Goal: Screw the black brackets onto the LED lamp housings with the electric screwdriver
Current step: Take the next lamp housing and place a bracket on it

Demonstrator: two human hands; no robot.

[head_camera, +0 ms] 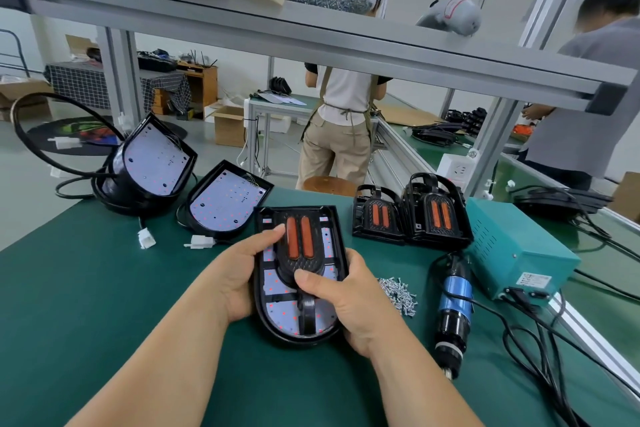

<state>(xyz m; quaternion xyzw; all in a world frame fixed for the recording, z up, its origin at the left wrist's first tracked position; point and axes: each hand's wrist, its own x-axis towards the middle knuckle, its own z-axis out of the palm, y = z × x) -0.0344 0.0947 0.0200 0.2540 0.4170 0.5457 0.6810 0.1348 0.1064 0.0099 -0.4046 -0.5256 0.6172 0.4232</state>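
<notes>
An LED lamp housing lies on the green mat at centre, with a black bracket bearing two orange strips laid in it. My left hand grips the housing's left side, thumb on the bracket's top. My right hand grips the right side, thumb pressing the bracket's middle. The blue and black electric screwdriver lies on the mat to the right, untouched. A pile of small silver screws sits between it and the housing.
Two more open housings with cables stand at the back left. Two finished lamps lean at the back right beside a teal power box. Black cables trail over the right edge. Two people work at benches behind.
</notes>
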